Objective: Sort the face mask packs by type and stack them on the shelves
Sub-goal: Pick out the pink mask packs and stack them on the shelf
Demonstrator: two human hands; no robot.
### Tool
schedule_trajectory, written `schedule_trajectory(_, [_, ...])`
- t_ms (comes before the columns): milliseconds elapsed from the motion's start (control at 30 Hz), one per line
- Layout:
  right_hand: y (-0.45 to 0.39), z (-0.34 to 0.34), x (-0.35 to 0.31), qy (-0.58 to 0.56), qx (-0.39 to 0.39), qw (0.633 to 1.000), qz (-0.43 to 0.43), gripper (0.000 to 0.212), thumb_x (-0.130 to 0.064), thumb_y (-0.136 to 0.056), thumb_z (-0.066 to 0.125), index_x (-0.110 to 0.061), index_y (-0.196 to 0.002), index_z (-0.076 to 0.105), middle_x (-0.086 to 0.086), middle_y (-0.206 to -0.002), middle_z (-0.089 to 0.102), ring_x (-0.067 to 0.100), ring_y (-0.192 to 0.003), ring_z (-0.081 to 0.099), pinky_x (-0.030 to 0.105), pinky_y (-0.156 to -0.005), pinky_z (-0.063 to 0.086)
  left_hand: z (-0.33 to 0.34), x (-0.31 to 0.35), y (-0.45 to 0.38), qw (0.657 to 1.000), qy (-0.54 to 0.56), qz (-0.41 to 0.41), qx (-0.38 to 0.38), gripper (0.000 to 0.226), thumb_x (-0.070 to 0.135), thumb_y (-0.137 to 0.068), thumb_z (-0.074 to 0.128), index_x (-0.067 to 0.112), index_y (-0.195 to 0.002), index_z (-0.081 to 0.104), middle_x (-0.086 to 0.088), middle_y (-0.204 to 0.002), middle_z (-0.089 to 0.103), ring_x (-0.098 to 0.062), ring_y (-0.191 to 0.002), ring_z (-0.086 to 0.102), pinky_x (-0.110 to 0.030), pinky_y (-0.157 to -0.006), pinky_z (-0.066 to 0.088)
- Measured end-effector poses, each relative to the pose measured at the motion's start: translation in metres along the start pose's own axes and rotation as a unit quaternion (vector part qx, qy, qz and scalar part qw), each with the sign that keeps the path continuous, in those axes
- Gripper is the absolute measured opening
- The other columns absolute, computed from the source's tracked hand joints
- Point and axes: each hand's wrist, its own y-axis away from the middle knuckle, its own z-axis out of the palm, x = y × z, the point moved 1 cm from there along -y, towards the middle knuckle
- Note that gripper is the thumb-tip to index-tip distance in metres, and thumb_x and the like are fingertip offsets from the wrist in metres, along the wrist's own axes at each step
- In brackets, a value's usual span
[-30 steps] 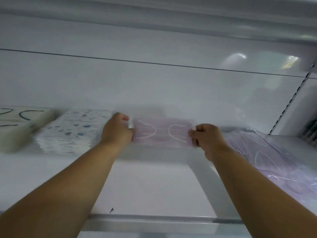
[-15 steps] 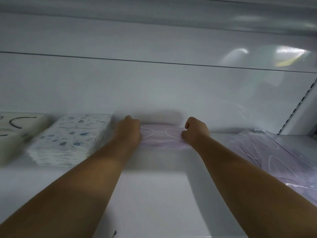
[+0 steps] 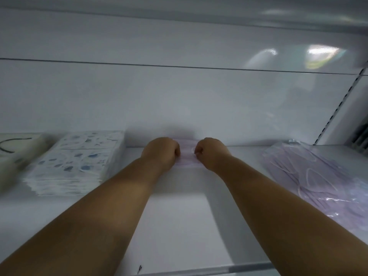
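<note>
The pink mask pack point(image 3: 187, 154) lies flat on the white shelf point(image 3: 179, 226), far back and close to the rear wall point(image 3: 179, 96), and only a narrow strip of it shows between the two hands. The left hand point(image 3: 161, 152) holds its left end with curled fingers, and the right hand point(image 3: 212, 153) holds its right end in the same way; both fists sit close together, knuckles up, with the pack pinched between them. The pack is a little blurred, so I cannot tell how thick it is. To the left of the left fingers, just beside them, stands a neat stack of white packs with blue patterns point(image 3: 79, 162), and further left is a pale stack with black ear loops point(image 3: 18, 150), very blurred. To the right of the right fingers, well apart, a loose pile of lilac packs in clear wrap point(image 3: 310, 176) spreads over the shelf. Both forearms reach forward over the bare front part of the shelf
</note>
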Motion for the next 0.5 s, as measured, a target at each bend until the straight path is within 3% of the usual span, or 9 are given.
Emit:
schedule_trajectory(67, [0.007, -0.006, 0.000, -0.003, 0.016, 1.000, -0.006, 0.026, -0.021, -0.097, 0.053, -0.013, -0.111, 0.073, 0.009, -0.117, 0.067, 0.029, -0.112, 0.060, 0.033, -0.095, 0.048, -0.007, 0.008, 0.000, 1.000, -0.013, -0.001, 0.003, 0.027, 0.017, -0.087, 0.059, 0.025, -0.108, 0.074, -0.006, -0.115, 0.069, -0.031, -0.105, 0.065, -0.036, -0.090, 0.052])
schedule_trajectory(167, [0.030, -0.018, 0.014, -0.032, 0.093, 0.995, 0.005, 0.026, -0.021, -0.097, 0.054, -0.017, -0.118, 0.068, 0.004, -0.123, 0.060, 0.023, -0.119, 0.052, 0.032, -0.099, 0.043, -0.013, 0.030, 0.009, 0.995, 0.014, 0.015, 0.093, 0.034, 0.006, -0.085, 0.052, 0.019, -0.111, 0.071, -0.006, -0.110, 0.065, -0.030, -0.102, 0.061, -0.038, -0.084, 0.052])
schedule_trajectory(233, [0.052, -0.026, 0.033, -0.034, 0.111, 0.993, 0.013, 0.024, -0.021, -0.097, 0.055, -0.018, -0.117, 0.068, 0.002, -0.122, 0.061, 0.022, -0.118, 0.053, 0.030, -0.096, 0.042, -0.011, 0.056, 0.020, 0.992, 0.054, 0.044, 0.106, 0.034, 0.006, -0.086, 0.051, 0.018, -0.111, 0.070, -0.005, -0.109, 0.066, -0.028, -0.102, 0.061, -0.039, -0.083, 0.053])
schedule_trajectory(300, [0.074, -0.035, 0.057, -0.028, 0.118, 0.992, 0.030, 0.021, -0.022, -0.097, 0.056, -0.018, -0.113, 0.070, 0.002, -0.120, 0.062, 0.022, -0.115, 0.055, 0.030, -0.093, 0.043, -0.004, 0.090, 0.029, 0.993, 0.078, 0.059, 0.071, 0.030, 0.011, -0.090, 0.050, 0.021, -0.110, 0.070, -0.002, -0.112, 0.067, -0.027, -0.105, 0.061, -0.038, -0.086, 0.053])
schedule_trajectory(500, [0.129, -0.070, 0.140, 0.016, 0.094, 0.990, 0.104, 0.024, -0.036, -0.096, 0.058, -0.026, -0.116, 0.065, -0.001, -0.128, 0.057, 0.020, -0.122, 0.051, 0.031, -0.103, 0.038, 0.017, 0.181, 0.031, 0.992, 0.108, 0.050, -0.041, 0.028, 0.018, -0.093, 0.052, 0.031, -0.112, 0.067, 0.005, -0.118, 0.065, -0.021, -0.104, 0.062, -0.034, -0.087, 0.053])
